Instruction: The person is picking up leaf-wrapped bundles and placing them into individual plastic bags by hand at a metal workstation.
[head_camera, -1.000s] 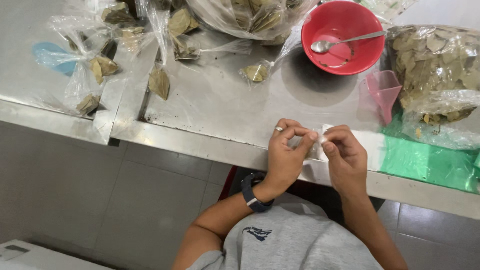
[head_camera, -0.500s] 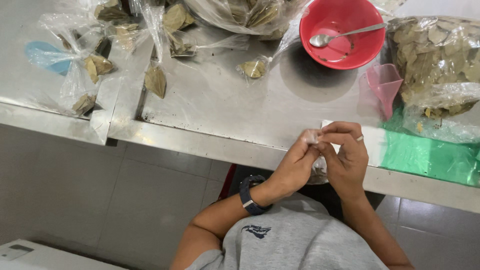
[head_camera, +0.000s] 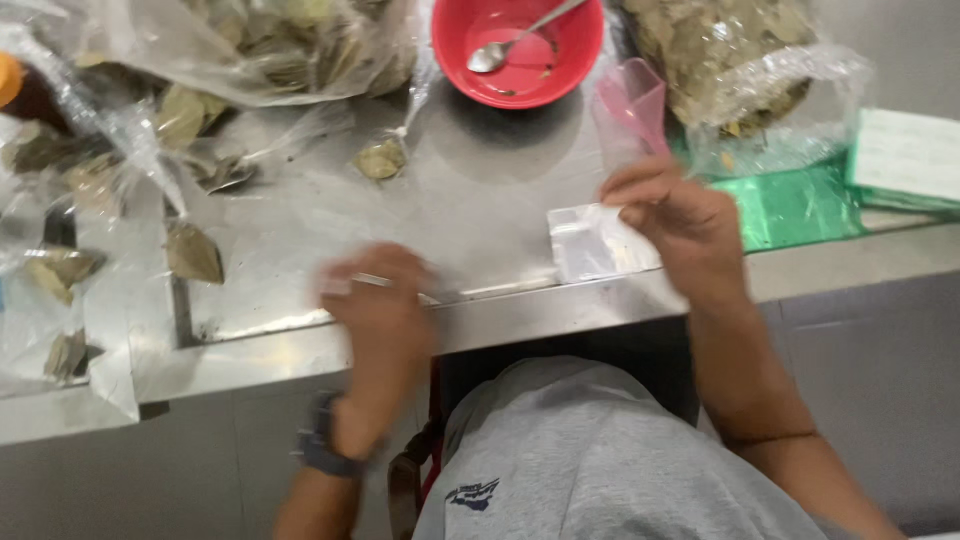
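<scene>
I see my left hand (head_camera: 375, 300) blurred, fingers curled at the steel table (head_camera: 480, 190) edge; whether it grips anything, I cannot tell. Further right my right hand (head_camera: 672, 222) pinches a small clear bag (head_camera: 592, 243) flat on the table, below the red bowl (head_camera: 518, 50), beside a green sheet (head_camera: 795, 205). Half a second ago both hands met together.

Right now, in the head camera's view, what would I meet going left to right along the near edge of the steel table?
Dried leaf → left hand → small clear plastic bag → right hand → green plastic sheet → pale green pad.
</scene>
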